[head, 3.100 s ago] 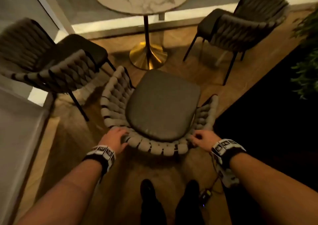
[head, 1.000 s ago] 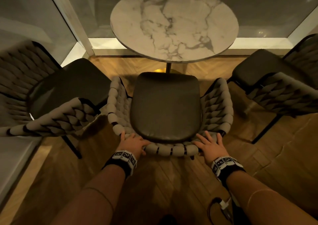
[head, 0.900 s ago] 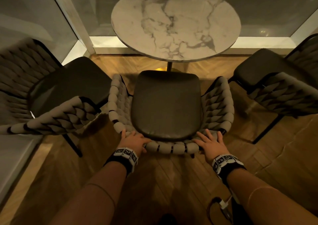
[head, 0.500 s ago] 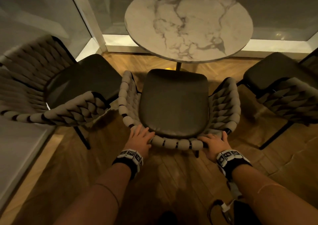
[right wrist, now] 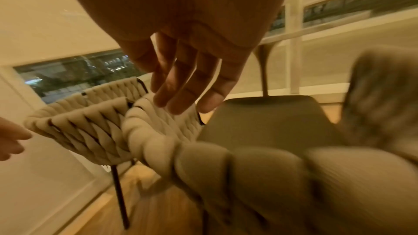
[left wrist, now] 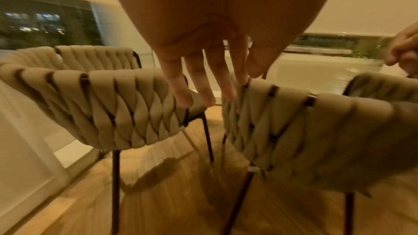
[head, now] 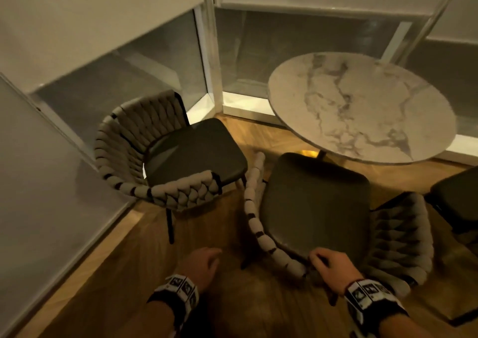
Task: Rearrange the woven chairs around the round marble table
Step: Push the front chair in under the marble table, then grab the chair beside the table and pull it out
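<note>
The round marble table (head: 362, 105) stands at the upper right. A woven chair with a dark seat (head: 315, 203) faces it, its front edge under the tabletop. My right hand (head: 328, 262) is at the top of this chair's back rim; in the right wrist view its fingers (right wrist: 187, 81) hang straight and loose above the rim and grip nothing. My left hand (head: 204, 260) hovers over the floor left of that chair, with its fingers (left wrist: 203, 78) spread and empty. A second woven chair (head: 191, 156) stands to the left, angled toward the table. Only a corner of a third chair (head: 457, 203) shows at the right edge.
Glass panels and a white frame post (head: 212, 53) enclose the corner behind the table and the left chair. A pale wall panel (head: 38, 182) runs along the left. Wooden floor (head: 144, 273) lies between me and the chairs. The table's gold base (head: 307, 154) peeks out beyond the seat.
My left hand has come off the middle chair's back and moved left into the air. My right hand's fingers have loosened over the rim. The view has swung left.
</note>
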Demonstrator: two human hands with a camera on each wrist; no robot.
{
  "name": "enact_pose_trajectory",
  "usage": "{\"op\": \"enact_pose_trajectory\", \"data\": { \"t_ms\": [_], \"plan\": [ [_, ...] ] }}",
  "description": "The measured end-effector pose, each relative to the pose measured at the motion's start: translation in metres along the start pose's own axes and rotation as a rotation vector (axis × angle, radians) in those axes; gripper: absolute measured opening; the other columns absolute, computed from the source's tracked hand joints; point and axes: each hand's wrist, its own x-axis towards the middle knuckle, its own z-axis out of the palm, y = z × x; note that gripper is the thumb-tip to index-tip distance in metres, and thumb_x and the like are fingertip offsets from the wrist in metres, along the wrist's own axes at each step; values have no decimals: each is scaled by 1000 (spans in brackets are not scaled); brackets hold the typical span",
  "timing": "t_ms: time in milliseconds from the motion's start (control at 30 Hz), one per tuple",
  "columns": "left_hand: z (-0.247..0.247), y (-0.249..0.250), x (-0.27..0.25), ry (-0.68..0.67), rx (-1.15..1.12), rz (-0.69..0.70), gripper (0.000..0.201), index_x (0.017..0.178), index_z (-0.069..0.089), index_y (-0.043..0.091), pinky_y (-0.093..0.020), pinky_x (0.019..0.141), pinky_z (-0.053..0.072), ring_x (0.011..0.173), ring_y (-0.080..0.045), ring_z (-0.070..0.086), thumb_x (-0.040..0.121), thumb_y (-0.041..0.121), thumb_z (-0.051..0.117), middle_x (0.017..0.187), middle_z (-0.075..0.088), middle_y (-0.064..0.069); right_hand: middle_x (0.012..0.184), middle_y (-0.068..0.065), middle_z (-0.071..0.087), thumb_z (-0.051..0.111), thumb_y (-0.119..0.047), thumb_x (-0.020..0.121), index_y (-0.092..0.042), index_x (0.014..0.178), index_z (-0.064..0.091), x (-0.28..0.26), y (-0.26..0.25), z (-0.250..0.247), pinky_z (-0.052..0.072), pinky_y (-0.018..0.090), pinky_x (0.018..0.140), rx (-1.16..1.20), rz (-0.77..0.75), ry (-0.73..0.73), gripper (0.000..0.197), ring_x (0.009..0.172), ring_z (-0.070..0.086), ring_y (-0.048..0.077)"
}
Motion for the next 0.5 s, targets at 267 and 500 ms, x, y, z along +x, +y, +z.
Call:
{"op": "enact_pose_trajectory", "data": {
  "t_ms": [267,500],
  "plan": [
    [-124,-85,109,251,-10,-169,39,133,52,25,-40,110,33,132,-27,41,96,34,46,142,47,-5,99,-8,65,48,-35,95,-36,101,63,147,-180,9,49,27,79,21,-129,-125,16,87,61,7],
    [-147,-163,184,-25,208,-277,65,147,16,42,-66,112,-9,147,-33,-3,89,62,37,160,12,-1,146,7,34,48,-39,93,-30,142,33,281,-283,69,35,46,109,-321,-211,-242,52,132,35,31]
  ]
}}
